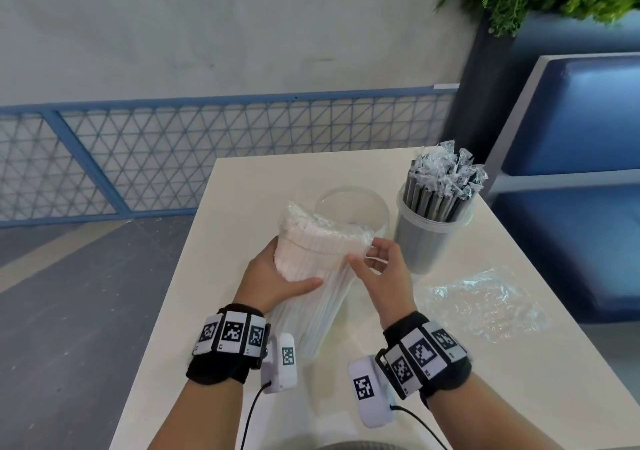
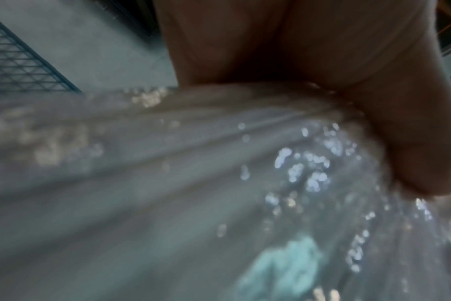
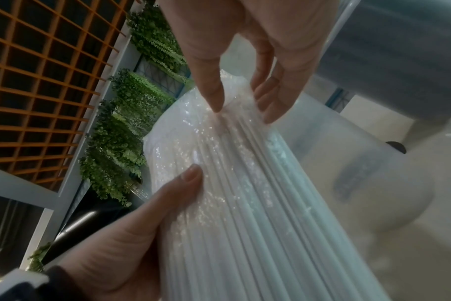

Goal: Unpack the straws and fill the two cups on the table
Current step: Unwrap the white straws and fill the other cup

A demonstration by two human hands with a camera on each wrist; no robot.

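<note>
The left hand (image 1: 277,276) gripped the bagged white straws (image 1: 311,259) upright at table centre, long axis toward twelve o'clock, the right hand (image 1: 384,266) pinching the wrap at three, the empty cup (image 1: 353,207) just beyond at twelve.

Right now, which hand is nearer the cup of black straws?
Right. The right hand pinches the white straw pack just left of the cup of black straws; the left hand grips the pack's far side.
</note>
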